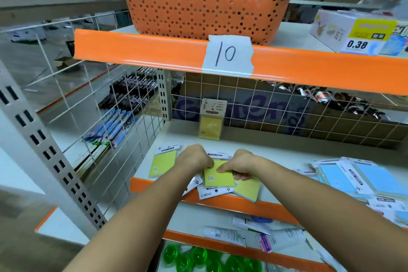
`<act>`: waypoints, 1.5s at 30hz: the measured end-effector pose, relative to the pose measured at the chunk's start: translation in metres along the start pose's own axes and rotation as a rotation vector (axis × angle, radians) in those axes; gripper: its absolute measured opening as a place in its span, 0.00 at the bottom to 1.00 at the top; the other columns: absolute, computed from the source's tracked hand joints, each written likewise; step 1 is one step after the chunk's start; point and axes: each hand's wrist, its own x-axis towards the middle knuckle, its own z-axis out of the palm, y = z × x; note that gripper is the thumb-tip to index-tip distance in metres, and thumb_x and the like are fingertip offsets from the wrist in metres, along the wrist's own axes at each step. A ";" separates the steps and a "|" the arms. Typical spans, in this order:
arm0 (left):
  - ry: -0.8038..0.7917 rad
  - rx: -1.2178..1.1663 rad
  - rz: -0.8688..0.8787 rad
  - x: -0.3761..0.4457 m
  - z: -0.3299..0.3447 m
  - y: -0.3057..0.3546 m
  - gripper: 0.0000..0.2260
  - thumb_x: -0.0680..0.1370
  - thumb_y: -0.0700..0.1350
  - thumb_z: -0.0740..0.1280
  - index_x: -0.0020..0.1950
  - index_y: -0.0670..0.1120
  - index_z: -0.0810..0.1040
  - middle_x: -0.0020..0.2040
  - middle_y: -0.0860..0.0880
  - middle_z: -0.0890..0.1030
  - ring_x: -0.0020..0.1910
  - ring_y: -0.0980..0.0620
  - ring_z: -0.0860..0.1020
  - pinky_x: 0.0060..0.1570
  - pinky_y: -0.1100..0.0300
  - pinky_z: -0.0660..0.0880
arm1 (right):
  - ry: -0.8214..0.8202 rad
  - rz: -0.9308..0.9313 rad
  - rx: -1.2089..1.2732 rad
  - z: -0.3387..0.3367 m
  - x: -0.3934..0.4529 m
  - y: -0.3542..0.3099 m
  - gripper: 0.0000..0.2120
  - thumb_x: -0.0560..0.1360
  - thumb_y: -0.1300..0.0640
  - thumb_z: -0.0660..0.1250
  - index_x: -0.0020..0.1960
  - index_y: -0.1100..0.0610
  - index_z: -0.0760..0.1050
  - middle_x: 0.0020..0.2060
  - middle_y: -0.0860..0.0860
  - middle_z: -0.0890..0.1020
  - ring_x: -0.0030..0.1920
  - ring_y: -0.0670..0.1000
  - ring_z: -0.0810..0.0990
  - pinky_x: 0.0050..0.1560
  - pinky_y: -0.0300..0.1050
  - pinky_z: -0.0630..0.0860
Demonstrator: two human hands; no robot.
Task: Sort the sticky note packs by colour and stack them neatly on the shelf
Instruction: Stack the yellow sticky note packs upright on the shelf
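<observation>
Yellow-green pack (219, 174) is pinched by left hand (194, 158) and right hand (241, 164) at its top corners; long axis runs away from the body, upright yellow pack (210, 127) straight behind.

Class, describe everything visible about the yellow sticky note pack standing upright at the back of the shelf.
The upright yellow pack stands on end on the white shelf, apparently leaning against the white wire grid behind. A white header card printed "STICKY NOTE" tops a square yellow pad with small dark print at its lower left. It looks glossy, as if wrapped. Neither hand touches it.
</observation>
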 end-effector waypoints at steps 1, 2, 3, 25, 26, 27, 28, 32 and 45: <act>0.001 0.009 -0.002 0.000 0.001 0.000 0.13 0.70 0.51 0.72 0.38 0.46 0.71 0.33 0.50 0.74 0.39 0.48 0.77 0.37 0.61 0.71 | 0.014 -0.002 0.003 0.002 0.000 0.000 0.20 0.67 0.48 0.77 0.35 0.59 0.69 0.27 0.55 0.75 0.22 0.49 0.71 0.28 0.40 0.71; 0.001 0.013 -0.004 0.000 0.002 0.000 0.12 0.70 0.51 0.72 0.38 0.46 0.71 0.34 0.50 0.74 0.40 0.48 0.76 0.37 0.61 0.70 | 0.021 -0.001 0.013 0.002 0.001 0.000 0.20 0.68 0.48 0.77 0.35 0.59 0.69 0.26 0.55 0.75 0.23 0.50 0.70 0.28 0.40 0.71; 0.002 0.012 -0.006 0.000 0.003 0.001 0.13 0.71 0.51 0.72 0.38 0.46 0.70 0.34 0.50 0.73 0.40 0.48 0.75 0.38 0.60 0.70 | 0.021 0.001 0.032 0.002 0.001 0.001 0.20 0.68 0.49 0.77 0.35 0.59 0.69 0.26 0.55 0.75 0.23 0.50 0.70 0.28 0.40 0.71; 0.159 -0.357 0.106 0.065 -0.009 0.016 0.12 0.75 0.37 0.61 0.57 0.40 0.74 0.53 0.41 0.78 0.51 0.41 0.76 0.45 0.57 0.71 | 0.353 -0.076 0.323 -0.022 0.044 -0.045 0.13 0.74 0.57 0.70 0.55 0.60 0.72 0.52 0.59 0.80 0.49 0.58 0.82 0.50 0.54 0.81; 0.138 -0.346 0.102 0.070 -0.008 0.015 0.09 0.75 0.36 0.60 0.54 0.40 0.75 0.50 0.42 0.77 0.49 0.41 0.75 0.44 0.58 0.70 | 0.383 -0.071 0.316 -0.021 0.048 -0.047 0.12 0.74 0.58 0.69 0.56 0.59 0.73 0.53 0.58 0.79 0.48 0.57 0.82 0.46 0.50 0.82; 0.116 -0.322 0.098 0.074 -0.006 0.014 0.04 0.75 0.36 0.60 0.47 0.40 0.74 0.46 0.43 0.76 0.47 0.42 0.74 0.43 0.59 0.69 | 0.406 -0.062 0.310 -0.020 0.053 -0.050 0.12 0.75 0.59 0.68 0.57 0.58 0.74 0.55 0.58 0.79 0.46 0.56 0.82 0.37 0.44 0.82; 0.099 -0.296 0.095 0.079 -0.005 0.014 0.05 0.76 0.36 0.59 0.41 0.41 0.72 0.43 0.44 0.74 0.46 0.43 0.73 0.42 0.59 0.67 | 0.420 -0.061 0.297 -0.019 0.057 -0.052 0.12 0.75 0.60 0.66 0.59 0.57 0.75 0.55 0.58 0.79 0.43 0.56 0.81 0.27 0.38 0.77; 0.065 -0.097 0.177 0.096 -0.003 0.006 0.11 0.81 0.37 0.55 0.57 0.37 0.75 0.57 0.40 0.75 0.54 0.43 0.73 0.42 0.59 0.68 | 0.390 -0.081 0.273 -0.016 0.067 -0.062 0.19 0.78 0.64 0.61 0.67 0.56 0.71 0.59 0.58 0.78 0.45 0.56 0.80 0.28 0.38 0.74; 0.021 -0.388 0.154 0.131 0.009 0.008 0.31 0.80 0.38 0.55 0.79 0.48 0.44 0.64 0.40 0.74 0.36 0.50 0.72 0.33 0.61 0.66 | 0.344 -0.077 0.194 0.006 0.094 -0.076 0.26 0.81 0.61 0.54 0.78 0.54 0.51 0.64 0.58 0.74 0.48 0.52 0.72 0.48 0.45 0.71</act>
